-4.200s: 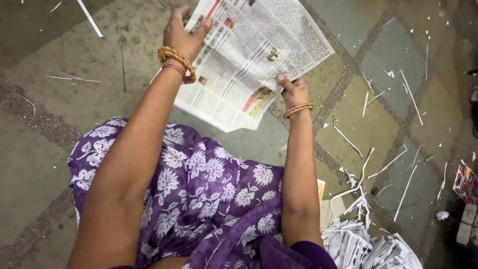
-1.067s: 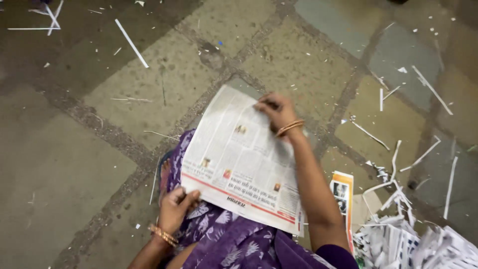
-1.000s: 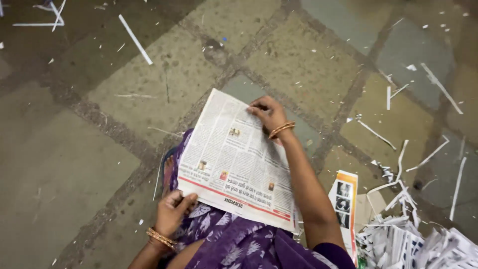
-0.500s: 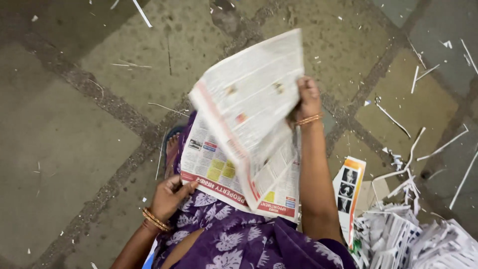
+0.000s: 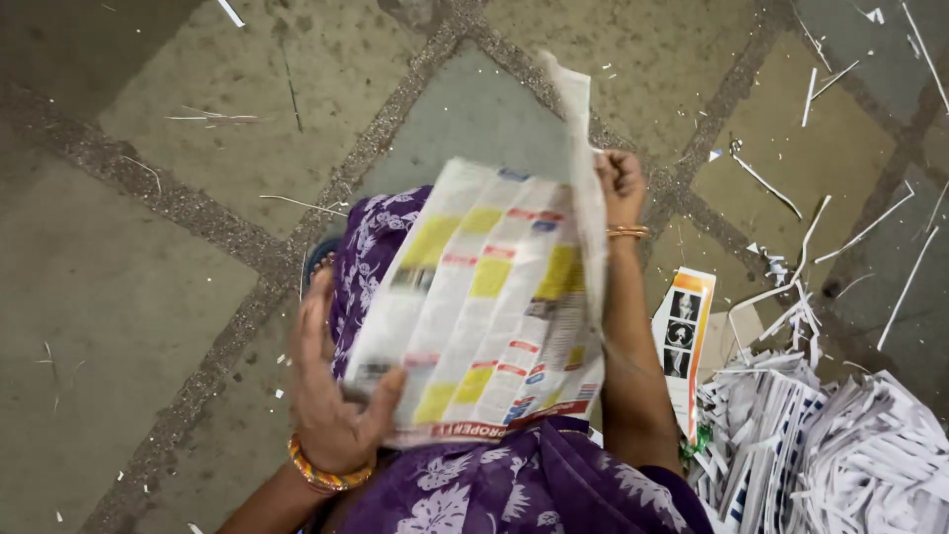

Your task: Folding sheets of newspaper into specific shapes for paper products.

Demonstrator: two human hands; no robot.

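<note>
A newspaper [image 5: 484, 307] lies over my lap, which is draped in purple floral cloth [image 5: 514, 489]. My right hand [image 5: 620, 183] grips the far edge of one sheet and holds it upright on edge above the rest. At the near left corner my left hand [image 5: 331, 396] holds the paper, thumb on top of the printed page and fingers spread beside it. Both wrists wear bangles.
A heap of cut white paper strips [image 5: 830, 445] lies at the lower right, with a printed leaflet [image 5: 684, 331] beside my right arm. Loose strips [image 5: 781, 198] are scattered over the stone-tiled floor [image 5: 148, 297].
My right hand has lifted the top sheet up and swung it over toward the right, exposing a page with yellow blocks. My left hand stays at the near left corner.
</note>
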